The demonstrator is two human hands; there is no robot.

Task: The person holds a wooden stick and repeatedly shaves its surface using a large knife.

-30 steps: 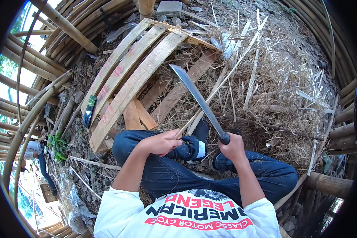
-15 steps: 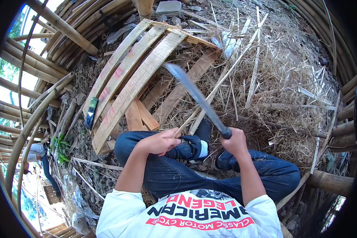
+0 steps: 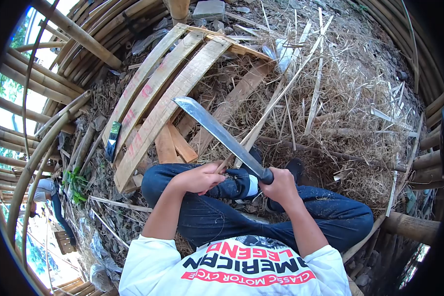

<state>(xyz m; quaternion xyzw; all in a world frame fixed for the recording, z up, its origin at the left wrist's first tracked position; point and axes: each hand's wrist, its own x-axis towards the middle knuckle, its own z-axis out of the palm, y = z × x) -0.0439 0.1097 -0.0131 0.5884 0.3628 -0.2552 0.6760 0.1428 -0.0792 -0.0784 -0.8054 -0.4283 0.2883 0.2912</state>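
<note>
My right hand (image 3: 280, 186) is closed round the dark handle of a machete (image 3: 217, 129), whose long blade points up and to the left. Its blade crosses over a thin bamboo strip (image 3: 276, 101) that runs away toward the upper right. The near end of that strip is in my left hand (image 3: 202, 178), fingers wrapped round it just above my bent knee. Beyond the blade, a slatted wooden pallet (image 3: 170, 86) lies tilted on the ground. Short wooden boards (image 3: 180, 143) stick out beneath it, close to my left hand.
A dark phone (image 3: 113, 139) rests on the pallet's left edge. Dry shavings (image 3: 350, 143) and loose strips cover the ground at right. Bamboo poles (image 3: 39, 86) form a wall at left, and another thick pole (image 3: 410, 228) lies at right. Another person (image 3: 52, 197) is outside, far left.
My right hand has moved left and slightly down with the machete, and its blade has swung lower left across the strip. My left hand and the strip have hardly moved.
</note>
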